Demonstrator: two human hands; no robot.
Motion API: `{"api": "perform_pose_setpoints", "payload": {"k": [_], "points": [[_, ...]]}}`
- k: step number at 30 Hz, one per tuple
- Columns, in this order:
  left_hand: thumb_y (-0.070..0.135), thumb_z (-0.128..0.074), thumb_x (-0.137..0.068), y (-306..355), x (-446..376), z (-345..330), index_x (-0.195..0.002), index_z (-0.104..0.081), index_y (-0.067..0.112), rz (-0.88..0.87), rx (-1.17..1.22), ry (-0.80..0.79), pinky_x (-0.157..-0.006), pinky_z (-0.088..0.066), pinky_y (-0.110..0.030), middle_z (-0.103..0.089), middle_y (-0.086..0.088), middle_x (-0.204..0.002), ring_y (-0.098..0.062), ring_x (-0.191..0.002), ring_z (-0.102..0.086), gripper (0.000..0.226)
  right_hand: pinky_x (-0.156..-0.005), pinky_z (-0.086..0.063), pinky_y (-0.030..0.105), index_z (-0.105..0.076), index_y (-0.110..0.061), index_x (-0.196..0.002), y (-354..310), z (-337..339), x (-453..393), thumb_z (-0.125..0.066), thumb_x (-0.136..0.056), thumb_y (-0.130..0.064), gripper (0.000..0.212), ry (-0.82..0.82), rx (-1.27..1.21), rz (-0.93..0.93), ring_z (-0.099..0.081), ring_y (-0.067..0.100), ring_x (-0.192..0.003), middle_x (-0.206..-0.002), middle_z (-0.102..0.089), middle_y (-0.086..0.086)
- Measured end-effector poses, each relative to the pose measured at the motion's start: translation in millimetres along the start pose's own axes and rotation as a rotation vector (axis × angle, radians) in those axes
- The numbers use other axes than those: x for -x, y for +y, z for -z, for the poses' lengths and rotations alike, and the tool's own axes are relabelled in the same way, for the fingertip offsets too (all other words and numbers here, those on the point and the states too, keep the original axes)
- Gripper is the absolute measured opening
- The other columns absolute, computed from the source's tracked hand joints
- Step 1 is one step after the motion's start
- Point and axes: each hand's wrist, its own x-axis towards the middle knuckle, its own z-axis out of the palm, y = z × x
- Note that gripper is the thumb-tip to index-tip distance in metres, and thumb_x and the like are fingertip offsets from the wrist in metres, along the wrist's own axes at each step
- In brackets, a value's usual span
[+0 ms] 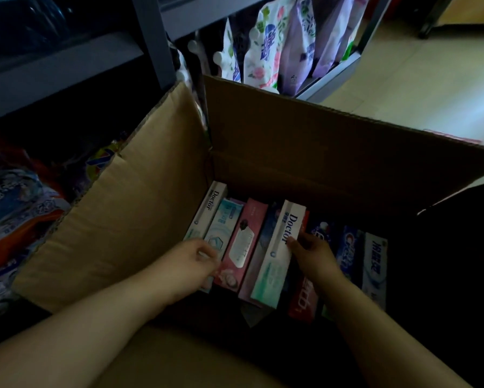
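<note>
White "Doctor" toothpaste carton point(280, 253) lies raised above the row, tilted across the darker cartons inside the brown cardboard box point(319, 152), and my right hand point(315, 254) pinches its right edge between thumb and fingers. My left hand point(190, 264) sits on the near end of the pale-blue carton point(221, 228), fingers curled (whether it truly grips, I cannot tell). I judge the sorting about midway: a matching white carton point(207, 211) is filed at the row's left end, the pink carton point(243, 242) and blue Crest carton point(348, 250) lie in line, but the held one has no slot yet.
</note>
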Motion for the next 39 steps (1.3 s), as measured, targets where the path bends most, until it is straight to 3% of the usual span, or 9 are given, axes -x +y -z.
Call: {"api": "perform_pose_setpoints", "payload": {"k": [8, 12, 14, 18, 23, 30, 32, 35, 39], "points": [[0.019, -0.052, -0.096, -29, -6, 21, -0.100, -0.057, 0.019, -0.001, 0.005, 0.015, -0.058, -0.045, -0.021, -0.067, -0.003, -0.090, -0.012, -0.067, -0.061, 0.006, -0.098, -0.050, 0.046, -0.049, -0.018, -0.133, 4, -17, 0, -0.061, -0.093, -0.022, 0.043, 0.075, 0.127, 0.068, -0.059, 0.024, -0.113, -0.131, -0.057, 0.004], [0.018, -0.054, -0.095, -39, -12, 20, -0.093, -0.056, 0.019, -0.028, 0.010, 0.024, -0.057, -0.047, -0.019, -0.064, -0.004, -0.085, -0.011, -0.062, -0.059, 0.004, -0.112, -0.034, 0.040, -0.040, -0.019, -0.141, -19, -29, 13, -0.064, -0.090, -0.025, 0.056, 0.321, 0.420, 0.400, -0.035, 0.022, -0.133, -0.144, -0.033, 0.004], [0.018, -0.054, -0.095, -42, -12, 20, -0.092, -0.056, 0.021, -0.058, 0.015, 0.011, -0.056, -0.046, -0.019, -0.064, -0.002, -0.082, -0.009, -0.060, -0.059, 0.005, -0.102, -0.044, 0.035, -0.043, -0.019, -0.140, -41, -51, 12, -0.060, -0.093, -0.021, 0.050, 0.173, 0.438, 0.525, -0.048, 0.016, -0.121, -0.137, -0.044, 0.002], [0.014, -0.053, -0.095, -41, -8, 28, -0.090, -0.055, 0.018, -0.112, 0.173, 0.026, -0.048, -0.042, -0.014, -0.063, 0.000, -0.073, -0.005, -0.051, -0.056, 0.007, -0.093, -0.046, 0.031, -0.047, -0.011, -0.137, -60, -108, -28, -0.056, -0.096, -0.026, 0.045, -0.102, 0.568, 0.373, -0.055, 0.022, -0.116, -0.132, -0.055, 0.008], [0.013, -0.050, -0.096, -42, -7, 37, -0.095, -0.057, 0.015, -0.106, 0.422, 0.040, -0.054, -0.042, -0.022, -0.065, 0.003, -0.067, -0.006, -0.051, -0.059, 0.008, -0.098, -0.042, 0.034, -0.051, -0.004, -0.131, -62, -148, -83, -0.050, -0.098, -0.020, 0.037, -0.104, 0.591, 0.355, -0.052, 0.032, -0.123, -0.135, -0.055, 0.016], [0.016, -0.050, -0.096, -48, -10, 39, -0.096, -0.059, 0.020, -0.104, 0.440, 0.003, -0.059, -0.044, -0.023, -0.067, 0.007, -0.071, -0.006, -0.058, -0.062, 0.010, -0.095, -0.048, 0.037, -0.048, -0.017, -0.134, -56, -164, -112, -0.059, -0.093, -0.030, 0.045, -0.066, 0.424, 0.231, -0.055, 0.031, -0.118, -0.132, -0.055, 0.010], [0.016, -0.050, -0.096, -49, -9, 40, -0.095, -0.059, 0.021, -0.102, 0.430, -0.008, -0.060, -0.044, -0.023, -0.068, 0.007, -0.071, -0.005, -0.060, -0.063, 0.011, -0.088, -0.052, 0.041, -0.044, -0.025, -0.131, -51, -162, -115, -0.063, -0.090, -0.033, 0.046, -0.087, 0.378, 0.215, -0.059, 0.030, -0.109, -0.123, -0.059, 0.008], [0.015, -0.049, -0.097, -47, -8, 40, -0.096, -0.059, 0.022, -0.099, 0.412, -0.017, -0.062, -0.045, -0.023, -0.068, 0.006, -0.073, -0.005, -0.061, -0.062, 0.012, -0.065, -0.050, 0.030, -0.044, -0.027, -0.123, -43, -159, -110, -0.069, -0.087, -0.022, 0.044, -0.152, 0.276, 0.205, -0.059, 0.022, -0.092, -0.112, -0.058, 0.006], [0.013, -0.048, -0.097, -46, -7, 39, -0.098, -0.058, 0.020, -0.105, 0.425, -0.013, -0.064, -0.045, -0.024, -0.067, 0.004, -0.076, -0.006, -0.062, -0.061, 0.012, -0.096, -0.049, 0.041, -0.036, -0.013, -0.143, -31, -164, -111, -0.074, -0.083, -0.028, 0.072, -0.207, 0.479, 0.335, -0.053, 0.025, -0.121, -0.134, -0.052, 0.006]]}}
